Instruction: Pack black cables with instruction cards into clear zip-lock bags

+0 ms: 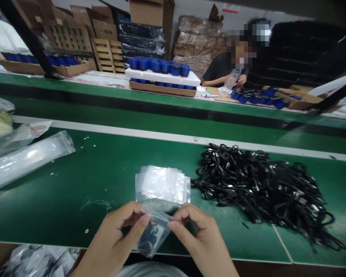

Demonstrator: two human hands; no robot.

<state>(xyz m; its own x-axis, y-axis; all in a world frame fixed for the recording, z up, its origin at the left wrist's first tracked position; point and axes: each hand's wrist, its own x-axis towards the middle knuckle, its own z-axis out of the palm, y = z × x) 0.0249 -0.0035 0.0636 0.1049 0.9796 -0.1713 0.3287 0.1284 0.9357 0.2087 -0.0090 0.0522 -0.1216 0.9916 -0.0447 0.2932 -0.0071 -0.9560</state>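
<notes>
Both my hands pinch the top edge of a small clear zip-lock bag (pixel 153 235) over the bench's front edge. My left hand (pixel 119 227) grips its upper left corner between thumb and forefinger. On the other side, my right hand (pixel 194 227) closes thumb and finger on the upper right corner. Something dark with a pale patch lies inside the bag; its kind is not clear. Just beyond my hands a stack of flat clear bags (pixel 163 184) rests on the green bench. To the right spreads a heap of black USB cables (pixel 256 188), many bundled in loops.
Long plastic packs (pixel 29 159) lie at the left. Filled bags (pixel 40 261) sit below the bench's front edge, lower left. Beyond a pale strip (pixel 127 132), blue round parts (pixel 158 66) stand in trays. A person (pixel 219 71) across the bench holds a clear bottle.
</notes>
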